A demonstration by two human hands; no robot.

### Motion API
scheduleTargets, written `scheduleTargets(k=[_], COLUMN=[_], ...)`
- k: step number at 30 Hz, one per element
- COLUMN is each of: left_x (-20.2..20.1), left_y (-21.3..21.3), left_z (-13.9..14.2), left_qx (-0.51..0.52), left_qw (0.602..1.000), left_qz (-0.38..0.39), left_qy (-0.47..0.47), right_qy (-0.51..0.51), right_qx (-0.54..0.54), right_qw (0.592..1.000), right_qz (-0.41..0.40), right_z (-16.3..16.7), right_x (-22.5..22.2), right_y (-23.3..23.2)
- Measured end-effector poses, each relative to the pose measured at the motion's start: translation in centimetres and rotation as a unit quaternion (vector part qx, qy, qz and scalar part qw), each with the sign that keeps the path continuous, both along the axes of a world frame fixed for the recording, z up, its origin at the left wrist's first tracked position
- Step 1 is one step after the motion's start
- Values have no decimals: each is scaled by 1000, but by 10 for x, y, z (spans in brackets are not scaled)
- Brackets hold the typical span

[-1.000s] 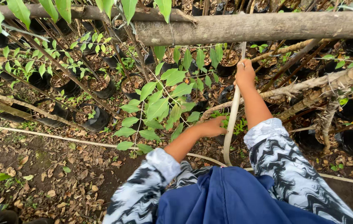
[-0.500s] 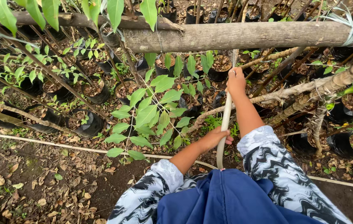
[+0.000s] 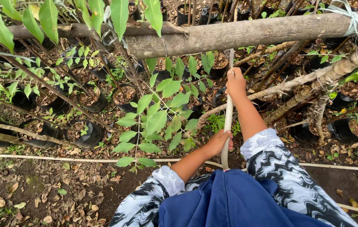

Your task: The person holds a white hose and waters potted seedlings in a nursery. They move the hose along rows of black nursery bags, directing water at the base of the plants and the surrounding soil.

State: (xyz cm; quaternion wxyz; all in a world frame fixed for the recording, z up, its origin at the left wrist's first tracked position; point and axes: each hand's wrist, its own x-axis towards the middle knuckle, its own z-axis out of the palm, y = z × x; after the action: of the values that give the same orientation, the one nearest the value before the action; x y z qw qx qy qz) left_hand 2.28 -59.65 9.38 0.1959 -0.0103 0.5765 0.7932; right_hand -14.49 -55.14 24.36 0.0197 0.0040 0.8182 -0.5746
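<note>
A pale, thin stick [image 3: 228,122] runs upright from near my lap toward a thick horizontal log rail [image 3: 246,33]. My right hand [image 3: 235,82] grips the stick high up, just below the rail. My left hand [image 3: 221,141] is closed around the same stick lower down, near its bottom end. A young sapling with bright green leaves [image 3: 162,117] stands just left of my left hand. My sleeves are patterned black and white, with blue cloth [image 3: 225,201] over my front.
Several black nursery bags with soil and seedlings [image 3: 87,133] stand behind the rail. Slanted bamboo and branch supports [image 3: 326,75] cross at right, tied with pale string [image 3: 351,19]. A thin white line [image 3: 61,159] runs across the leaf-littered ground.
My right hand has slid higher along the stick toward the log rail. My left hand keeps its hold lower down. The view has shifted slightly downward.
</note>
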Motion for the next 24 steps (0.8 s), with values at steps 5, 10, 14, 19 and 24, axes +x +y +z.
scheduleTargets(k=[5, 10, 14, 19, 24], left_x=[6, 10, 11, 14, 15], left_y=[8, 14, 11, 8, 7], left_z=[0, 0, 3, 8, 8], left_qx=[14, 16, 1, -1, 1], left_qw=[1000, 1000, 1000, 1000, 1000], left_qz=[5, 17, 7, -3, -4], left_qy=[-6, -12, -5, -4, -8], right_qy=[11, 10, 17, 3, 8], right_qx=[-30, -18, -17, 0, 6], right_qw=[999, 1000, 1000, 1000, 1000], right_qz=[14, 10, 11, 5, 1], right_z=[0, 2, 4, 7, 7], right_x=[3, 8, 11, 12, 14], right_y=[7, 10, 10, 9, 7])
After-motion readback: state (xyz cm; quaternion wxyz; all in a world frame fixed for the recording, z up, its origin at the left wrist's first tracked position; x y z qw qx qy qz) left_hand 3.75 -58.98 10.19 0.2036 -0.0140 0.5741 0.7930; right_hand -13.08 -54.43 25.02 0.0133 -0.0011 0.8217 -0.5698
